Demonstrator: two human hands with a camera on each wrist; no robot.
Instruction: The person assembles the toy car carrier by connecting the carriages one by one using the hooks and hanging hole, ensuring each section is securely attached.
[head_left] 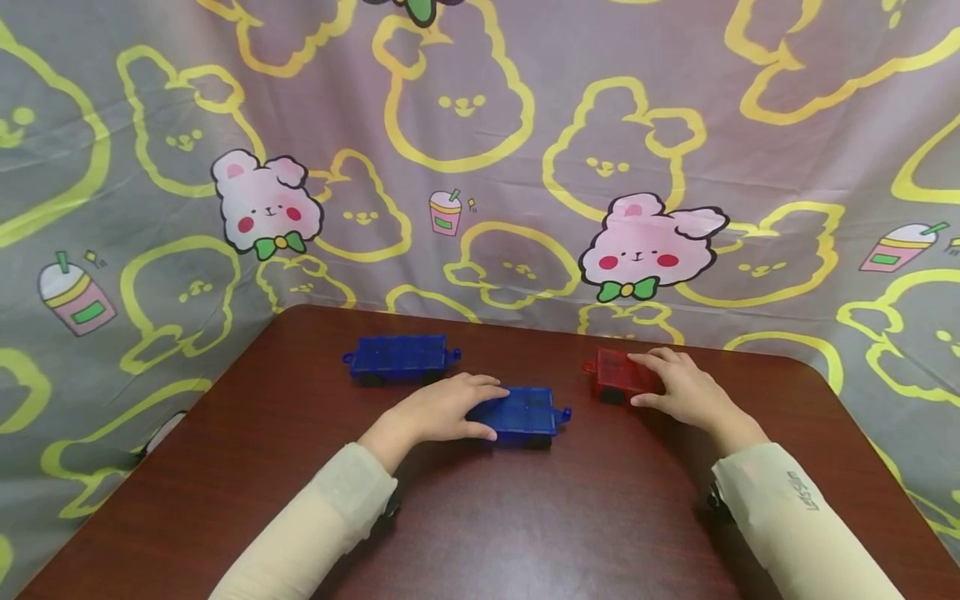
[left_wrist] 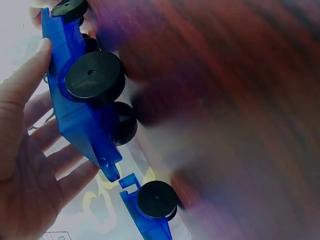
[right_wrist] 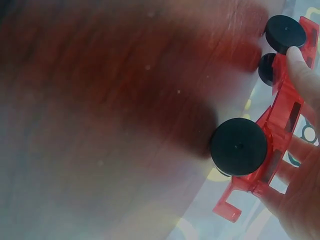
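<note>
My left hand (head_left: 442, 408) grips a flat blue toy wagon (head_left: 525, 410) near the middle of the table, thumb on its near side and fingers across the far side. A small hook (head_left: 562, 415) sticks out from its right end. To the right, my right hand (head_left: 690, 392) holds a red toy wagon (head_left: 617, 371) between thumb and fingers; a loop (head_left: 590, 367) on its left end faces the blue one, a gap apart. Both have black wheels, plain in the wrist views. Behind the left hand a second blue wagon (head_left: 397, 356) stands untouched.
The dark brown table (head_left: 600, 517) has rounded far corners. Directly behind it hangs a grey cloth (head_left: 510, 108) with yellow outlines and rabbit heads, and it also runs along both sides.
</note>
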